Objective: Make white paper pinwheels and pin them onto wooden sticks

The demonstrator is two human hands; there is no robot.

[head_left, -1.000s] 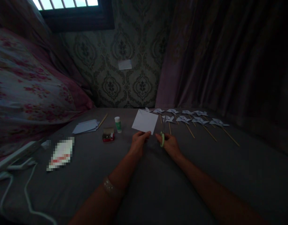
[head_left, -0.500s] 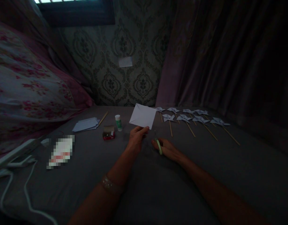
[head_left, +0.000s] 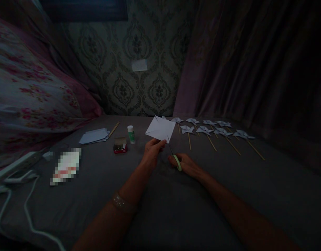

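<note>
Between the thumb and fingers of my left hand is a square sheet of white paper, pinched at its near corner. Slits run in from its upper and left corners. My right hand grips a pair of scissors with light green handles. The scissor blades point up and left and meet the paper's near right corner, close to my left fingertips. Behind the paper and to its right lie several white paper pinwheels on wooden sticks.
Left of my hands stand a glue bottle and an open small red box. Farther left lie a stack of white paper, wooden sticks, a blurred-out packet and a power strip with white cables.
The scissors have moved up and left, so their blades now reach the paper's near corner. The paper has shifted slightly right. My view has tilted down a little.
</note>
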